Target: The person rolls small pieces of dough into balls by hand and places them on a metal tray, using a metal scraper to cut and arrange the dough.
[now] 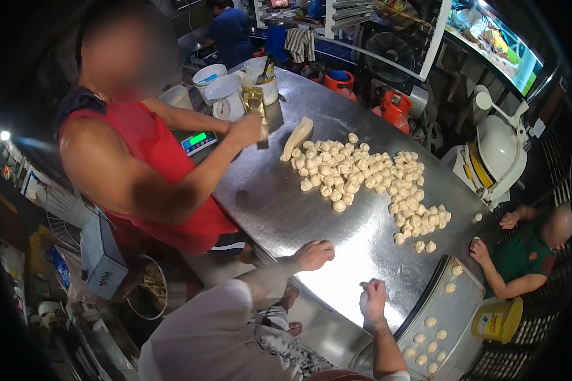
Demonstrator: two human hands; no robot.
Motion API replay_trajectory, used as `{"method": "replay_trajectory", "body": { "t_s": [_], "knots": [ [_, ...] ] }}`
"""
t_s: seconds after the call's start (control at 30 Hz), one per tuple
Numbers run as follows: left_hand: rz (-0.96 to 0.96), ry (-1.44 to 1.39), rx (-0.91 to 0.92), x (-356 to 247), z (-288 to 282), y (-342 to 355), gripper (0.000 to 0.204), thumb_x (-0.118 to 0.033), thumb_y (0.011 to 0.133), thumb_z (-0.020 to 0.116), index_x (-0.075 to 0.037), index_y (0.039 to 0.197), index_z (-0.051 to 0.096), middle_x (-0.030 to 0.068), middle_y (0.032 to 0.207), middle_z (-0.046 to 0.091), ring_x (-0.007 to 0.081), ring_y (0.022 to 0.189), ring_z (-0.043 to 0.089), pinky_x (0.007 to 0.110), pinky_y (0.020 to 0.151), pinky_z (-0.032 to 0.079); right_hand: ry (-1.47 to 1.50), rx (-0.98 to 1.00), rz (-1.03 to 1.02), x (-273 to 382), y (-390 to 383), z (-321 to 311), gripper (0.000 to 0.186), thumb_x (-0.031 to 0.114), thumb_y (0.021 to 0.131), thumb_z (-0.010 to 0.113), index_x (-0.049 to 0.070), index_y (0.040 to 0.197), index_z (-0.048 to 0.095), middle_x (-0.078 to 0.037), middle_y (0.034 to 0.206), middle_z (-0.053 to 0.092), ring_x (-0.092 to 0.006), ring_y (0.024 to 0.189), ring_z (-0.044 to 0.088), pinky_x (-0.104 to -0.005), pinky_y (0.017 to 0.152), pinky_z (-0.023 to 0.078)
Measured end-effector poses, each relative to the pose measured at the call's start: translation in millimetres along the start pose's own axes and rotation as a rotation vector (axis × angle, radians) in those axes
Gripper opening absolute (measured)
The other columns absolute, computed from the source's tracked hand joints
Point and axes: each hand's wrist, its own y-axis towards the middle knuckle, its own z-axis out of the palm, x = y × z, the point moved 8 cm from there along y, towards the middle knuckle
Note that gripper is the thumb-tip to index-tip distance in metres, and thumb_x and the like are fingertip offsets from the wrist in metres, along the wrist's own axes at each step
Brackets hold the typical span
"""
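My left hand is held palm down at the near edge of the metal table, its fingers curled under. Closer to the tray, my right hand is closed like a fist on the shiny tabletop. Whatever either hand may hold is hidden beneath the fingers. Beyond them lies a large heap of pale dough pieces, running toward the right side of the table. A thick dough strip rests at the heap's far left end. Several shaped dough balls sit on a baking tray to my right.
On the left, a person in a red apron reaches over the table beside a digital scale. A person in green handles dough at the right end, above a yellow bucket. White tubs stand at the far left corner.
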Motion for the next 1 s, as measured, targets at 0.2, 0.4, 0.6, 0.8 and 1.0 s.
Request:
{"method": "replay_trajectory", "body": {
  "t_s": [0.2,0.4,0.6,0.8,1.0],
  "knots": [
    [-0.030,-0.011,-0.189,-27.8,-5.3,20.4,0.015,-0.006,0.094,0.062,-0.013,0.103,0.071,0.0027,0.113,0.069,0.0227,0.111,0.068,0.044,0.102,0.051,-0.071,-0.361,0.050,39.5,56.2,29.7,0.028,-0.007,0.084,0.062,0.005,0.107,0.073,-0.022,0.107,0.064,-0.0398,0.098,0.064,-0.0481,0.087,0.054],
    [0.009,-0.004,-0.068,8.3,-7.4,-2.8,0.011,-0.009,0.095,0.064,-0.012,0.103,0.070,0.0022,0.111,0.067,0.0240,0.108,0.067,0.045,0.100,0.052,-0.016,-0.035,-0.053,12.8,-1.6,4.1,0.024,-0.009,0.084,0.064,0.003,0.103,0.073,-0.022,0.106,0.062,-0.0389,0.097,0.063,-0.0474,0.086,0.053],
    [0.075,0.005,-0.298,-3.2,3.0,33.4,0.017,-0.005,0.087,0.063,-0.012,0.102,0.071,0.0046,0.111,0.067,0.0246,0.106,0.064,0.038,0.094,0.052,-0.064,-0.409,0.153,24.4,64.4,30.8,0.023,-0.002,0.092,0.061,0.005,0.111,0.073,-0.019,0.105,0.068,-0.0399,0.097,0.066,-0.0491,0.083,0.055],
    [0.077,-0.039,-0.120,-4.1,-17.8,-13.8,0.018,-0.002,0.087,0.066,-0.015,0.098,0.074,0.0077,0.107,0.070,0.0295,0.102,0.069,0.047,0.088,0.052,-0.007,0.012,0.043,4.0,-13.3,1.9,0.028,-0.004,0.090,0.062,0.010,0.110,0.076,-0.013,0.113,0.064,-0.0326,0.107,0.062,-0.0433,0.095,0.056],
    [0.027,0.021,-0.343,-35.2,-14.2,34.2,0.017,-0.003,0.089,0.066,-0.010,0.101,0.075,0.0109,0.109,0.070,0.0353,0.100,0.068,0.047,0.091,0.053,-0.009,-0.384,0.184,38.3,40.4,15.4,0.020,-0.001,0.091,0.065,0.008,0.108,0.070,-0.018,0.107,0.066,-0.0384,0.100,0.067,-0.0492,0.084,0.057]
  ]
}}
